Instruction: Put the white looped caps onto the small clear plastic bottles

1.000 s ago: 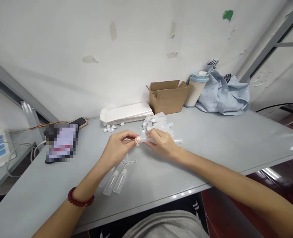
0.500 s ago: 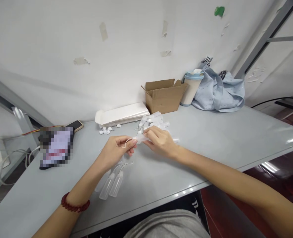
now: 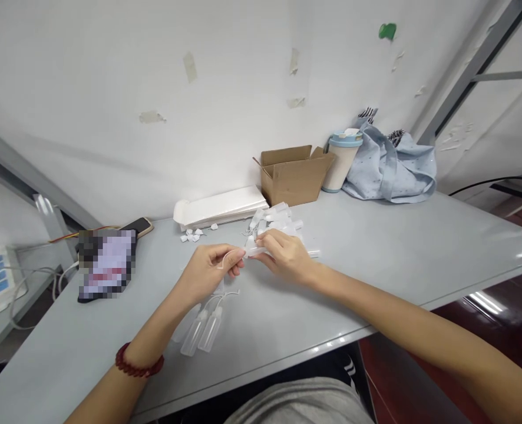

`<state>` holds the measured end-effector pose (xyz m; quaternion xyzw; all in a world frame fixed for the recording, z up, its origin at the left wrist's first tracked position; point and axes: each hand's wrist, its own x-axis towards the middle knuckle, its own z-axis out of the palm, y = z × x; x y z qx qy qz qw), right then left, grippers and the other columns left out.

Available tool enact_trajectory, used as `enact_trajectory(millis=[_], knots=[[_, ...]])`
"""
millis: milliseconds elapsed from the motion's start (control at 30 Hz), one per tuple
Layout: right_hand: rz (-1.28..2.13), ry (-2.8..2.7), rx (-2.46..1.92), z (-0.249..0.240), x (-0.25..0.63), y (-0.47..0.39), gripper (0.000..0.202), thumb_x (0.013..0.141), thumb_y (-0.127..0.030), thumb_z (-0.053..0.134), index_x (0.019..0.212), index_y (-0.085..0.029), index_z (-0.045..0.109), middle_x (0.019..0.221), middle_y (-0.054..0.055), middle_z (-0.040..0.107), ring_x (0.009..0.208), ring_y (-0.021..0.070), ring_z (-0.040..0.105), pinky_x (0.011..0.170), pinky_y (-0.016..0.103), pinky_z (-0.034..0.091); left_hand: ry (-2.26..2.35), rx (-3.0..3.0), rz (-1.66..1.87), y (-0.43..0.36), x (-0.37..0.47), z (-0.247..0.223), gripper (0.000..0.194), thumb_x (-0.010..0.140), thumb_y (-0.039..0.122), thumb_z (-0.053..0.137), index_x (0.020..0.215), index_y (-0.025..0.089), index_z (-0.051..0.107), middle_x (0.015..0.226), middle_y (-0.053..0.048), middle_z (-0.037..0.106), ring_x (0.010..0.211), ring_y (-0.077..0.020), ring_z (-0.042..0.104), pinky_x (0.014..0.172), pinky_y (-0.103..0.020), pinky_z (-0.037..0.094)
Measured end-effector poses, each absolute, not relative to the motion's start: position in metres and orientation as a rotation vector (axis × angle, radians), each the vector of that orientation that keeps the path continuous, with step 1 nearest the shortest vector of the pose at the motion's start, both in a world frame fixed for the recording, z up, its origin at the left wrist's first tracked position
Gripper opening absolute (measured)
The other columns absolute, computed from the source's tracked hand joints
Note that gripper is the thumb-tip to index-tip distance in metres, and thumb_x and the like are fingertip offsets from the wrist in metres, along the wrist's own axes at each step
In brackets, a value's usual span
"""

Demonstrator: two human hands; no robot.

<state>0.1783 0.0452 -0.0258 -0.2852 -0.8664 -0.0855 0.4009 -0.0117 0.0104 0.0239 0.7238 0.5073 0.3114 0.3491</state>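
My left hand (image 3: 210, 268) pinches the neck end of a small translucent squeeze bottle (image 3: 253, 249). A thin bent white tube (image 3: 226, 255) sticks out past its fingers. Closed around the bottle's body is my right hand (image 3: 288, 254), which hides part of it. Beyond the right hand lies a pile of similar bottles (image 3: 281, 215), partly covered by the fingers. Several bottles with bent tubes (image 3: 210, 331) rest on the table nearer to me, below the left hand. Small white caps (image 3: 192, 235) are scattered behind the left hand.
Along the wall are a white flat box (image 3: 221, 207), an open cardboard box (image 3: 297, 179), a cup with a blue lid (image 3: 342, 159) and a light blue cloth bag (image 3: 389, 171). To the left are a phone (image 3: 142, 226) and a blurred-out item (image 3: 108, 262) on the grey table (image 3: 376, 253).
My left fingertips have come closer to my right hand, so less of the bottle shows between them. The whole view has shifted slightly. Both hands keep their grip.
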Motion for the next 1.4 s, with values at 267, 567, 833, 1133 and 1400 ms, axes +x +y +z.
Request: enact_trajectory(millis=[267, 567, 833, 1133, 1400], knots=[[1.020, -1.915, -0.858, -0.011, 0.173, 0.037, 0.027, 0.088, -0.041, 0.048, 0.074, -0.019, 0.040, 0.059, -0.005, 0.041, 0.049, 0.0086, 0.035, 0.048, 0.022, 0.028, 1.255, 2.037, 0.934, 0.008, -0.011, 0.017, 0.021, 0.082, 0.036, 0.058, 0.080, 0.017, 0.067, 0.061, 0.002, 0.060, 0.056, -0.0116, 0.055, 0.056, -0.021, 0.045], [0.993, -1.832, -0.826, -0.011, 0.173, 0.033, 0.026, 0.078, -0.038, 0.062, 0.081, -0.018, 0.046, 0.065, -0.005, 0.045, 0.055, 0.0090, 0.037, 0.051, 0.022, 0.029, 1.273, 1.849, 0.806, 0.008, -0.008, 0.020, 0.041, 0.087, 0.047, 0.045, 0.064, 0.016, 0.060, 0.058, 0.000, 0.061, 0.052, -0.0132, 0.059, 0.055, -0.024, 0.048], [1.744, -1.446, -0.893, 0.006, 0.174, 0.031, 0.036, 0.085, -0.040, 0.052, 0.065, -0.020, 0.029, 0.052, -0.010, 0.026, 0.042, 0.0050, 0.017, 0.043, 0.021, 0.011, 1.288, 2.221, 0.909, 0.001, -0.001, 0.014, 0.040, 0.087, 0.035, 0.047, 0.051, 0.017, 0.045, 0.050, 0.004, 0.041, 0.048, -0.0092, 0.038, 0.049, -0.023, 0.032], [0.496, -2.139, -0.750, -0.010, 0.176, 0.032, 0.021, 0.091, -0.034, 0.045, 0.095, -0.015, 0.052, 0.080, 0.006, 0.057, 0.065, 0.0142, 0.049, 0.059, 0.026, 0.040, 1.303, 1.933, 0.830, 0.004, -0.005, 0.022, 0.043, 0.087, 0.042, 0.043, 0.052, 0.018, 0.045, 0.048, 0.004, 0.042, 0.049, -0.0107, 0.040, 0.049, -0.023, 0.033], [0.721, -2.121, -0.696, -0.007, 0.176, 0.027, 0.026, 0.094, -0.032, 0.038, 0.083, -0.015, 0.055, 0.075, 0.003, 0.059, 0.066, 0.0124, 0.051, 0.061, 0.024, 0.040, 1.188, 1.795, 0.768, 0.004, -0.007, 0.023, 0.042, 0.085, 0.045, 0.047, 0.054, 0.017, 0.052, 0.048, 0.003, 0.046, 0.049, -0.0114, 0.046, 0.052, -0.023, 0.040]])
